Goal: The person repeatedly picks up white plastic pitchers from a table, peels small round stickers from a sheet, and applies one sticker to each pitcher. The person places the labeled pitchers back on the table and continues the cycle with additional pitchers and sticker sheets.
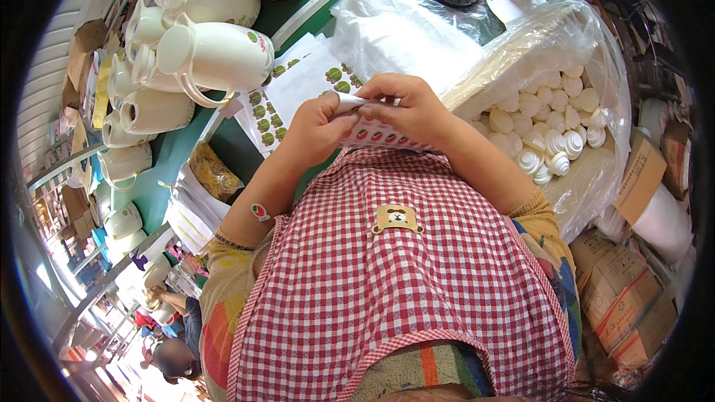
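Observation:
My left hand (pixel 322 125) and my right hand (pixel 410 108) meet in front of my apron, both closed on a sticker sheet (pixel 376 136). The sheet is white with rows of red and green stickers, and its upper edge is bent back between my fingers. One loose sticker (pixel 259 212) clings to my left forearm. Beyond my hands, paper sheets with green printed pictures (pixel 335 74) lie on the green table. To the left, a cream jug (pixel 223 56) with a handle carries a red and green sticker on its side.
More cream jugs (pixel 158 110) crowd the left side of the table. At right, a clear plastic bag (pixel 603 52) holds many cream screw lids (pixel 551 141). Cardboard boxes (pixel 622 301) stand at lower right. Another person (pixel 179 357) works at the far lower left.

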### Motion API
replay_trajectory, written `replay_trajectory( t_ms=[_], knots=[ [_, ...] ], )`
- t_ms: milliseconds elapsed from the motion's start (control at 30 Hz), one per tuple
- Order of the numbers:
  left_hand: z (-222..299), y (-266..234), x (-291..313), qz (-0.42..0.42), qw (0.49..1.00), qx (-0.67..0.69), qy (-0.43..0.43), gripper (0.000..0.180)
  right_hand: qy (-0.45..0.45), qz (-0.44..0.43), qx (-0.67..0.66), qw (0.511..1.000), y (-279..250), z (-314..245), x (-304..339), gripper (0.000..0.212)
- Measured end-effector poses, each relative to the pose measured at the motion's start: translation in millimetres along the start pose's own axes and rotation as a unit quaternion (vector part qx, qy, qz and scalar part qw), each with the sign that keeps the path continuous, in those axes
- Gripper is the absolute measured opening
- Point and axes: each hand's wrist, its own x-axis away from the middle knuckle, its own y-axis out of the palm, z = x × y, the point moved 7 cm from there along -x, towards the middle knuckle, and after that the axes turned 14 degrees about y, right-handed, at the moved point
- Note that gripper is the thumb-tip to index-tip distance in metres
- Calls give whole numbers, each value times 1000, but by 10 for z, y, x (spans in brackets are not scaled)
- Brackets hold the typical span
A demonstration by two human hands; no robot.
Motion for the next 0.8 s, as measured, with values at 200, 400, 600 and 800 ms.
replay_trajectory(
  t_ms=[200,400,600,800],
  knots=[
    [20,17,6,1,999,16,-28,15,-112,54,164,979,-22,-119,35,15],
    [86,18,-43,18,1000,-11,-11,17,-110,82,95,986,-54,-121,14,15],
    [6,6,-53,-17,997,-73,-14,17,-54,29,79,995,-57,-95,-46,12],
    [51,3,-76,4,998,-61,11,17,-47,26,84,995,-91,-99,-79,17]
  ],
)
